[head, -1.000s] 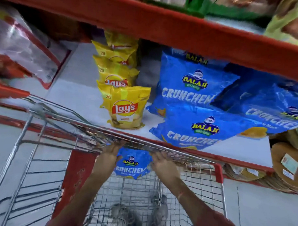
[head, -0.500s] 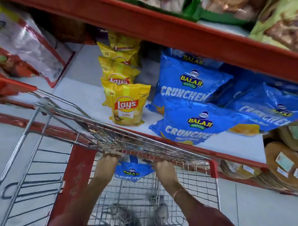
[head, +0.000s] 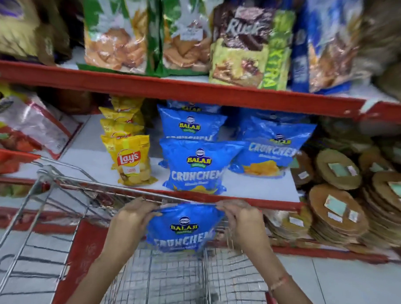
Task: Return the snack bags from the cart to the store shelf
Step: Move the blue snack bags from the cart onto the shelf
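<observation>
A blue Balaji Crunchem snack bag hangs upright above the wire cart, level with the cart's front rim. My left hand pinches its top left corner and my right hand pinches its top right corner. Just beyond, on the white store shelf with a red front edge, lie more blue Crunchem bags, and a row of yellow Lay's bags stands to their left.
An upper red-edged shelf holds tall green, brown and blue packs. Stacks of round brown flatbread packs fill the right. Red and clear bags lie at the left of the shelf. Grey floor tiles show below.
Both hands have lifted the blue bag from low inside the cart up to its front rim. The view has tilted up, showing the upper shelf.
</observation>
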